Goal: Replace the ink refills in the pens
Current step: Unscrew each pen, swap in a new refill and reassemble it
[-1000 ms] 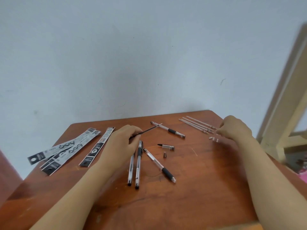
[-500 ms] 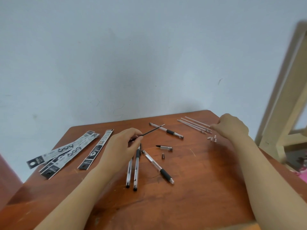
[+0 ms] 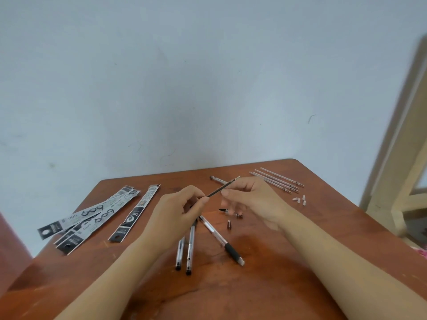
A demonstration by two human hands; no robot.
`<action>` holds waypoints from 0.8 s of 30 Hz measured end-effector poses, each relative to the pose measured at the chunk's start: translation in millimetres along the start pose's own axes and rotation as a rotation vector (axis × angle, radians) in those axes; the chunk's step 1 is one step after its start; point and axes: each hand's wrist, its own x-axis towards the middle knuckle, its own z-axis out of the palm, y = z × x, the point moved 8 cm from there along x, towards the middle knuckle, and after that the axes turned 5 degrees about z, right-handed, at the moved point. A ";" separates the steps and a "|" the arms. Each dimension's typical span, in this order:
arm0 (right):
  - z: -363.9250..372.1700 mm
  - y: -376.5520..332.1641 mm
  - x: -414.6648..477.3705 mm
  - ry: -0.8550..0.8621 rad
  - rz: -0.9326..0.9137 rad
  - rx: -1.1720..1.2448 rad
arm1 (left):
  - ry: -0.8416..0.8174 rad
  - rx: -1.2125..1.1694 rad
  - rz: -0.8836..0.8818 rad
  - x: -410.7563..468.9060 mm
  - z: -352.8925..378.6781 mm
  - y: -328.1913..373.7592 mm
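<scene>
Soft even daylight, blurred edges

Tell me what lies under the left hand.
Two clear pens stick out below the left hand, side by side on the table. Their upper ends are covered.

Plain room, likely home: wooden table, bare painted wall, wooden frame.

The table is reddish brown. The wall is pale blue. The packs are black and white, and the refill is dark.
</scene>
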 end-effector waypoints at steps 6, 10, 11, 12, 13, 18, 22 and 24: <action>-2.6 3.2 2.6 0.010 0.000 0.096 | -0.058 -0.023 0.028 -0.3 5.4 5.4; -18.9 3.6 6.9 0.113 0.000 0.307 | -0.073 -0.006 0.058 -0.6 7.2 9.1; -26.7 3.5 8.0 0.157 -0.004 0.387 | -0.086 0.010 0.060 -0.5 8.1 9.8; -35.4 4.4 8.6 0.207 0.000 0.465 | -0.104 0.029 0.063 -0.8 9.4 9.3; -44.2 6.1 8.6 0.260 0.010 0.530 | -0.132 0.060 0.083 -1.4 10.6 11.4; -67.0 14.8 7.3 0.393 0.050 0.638 | -0.347 0.151 0.257 -11.3 33.3 22.5; -64.8 20.4 9.9 0.410 0.074 0.605 | -0.590 0.127 0.261 -19.4 55.6 28.5; -64.3 21.2 10.5 0.414 0.074 0.590 | -0.637 0.144 0.261 -20.9 59.5 27.5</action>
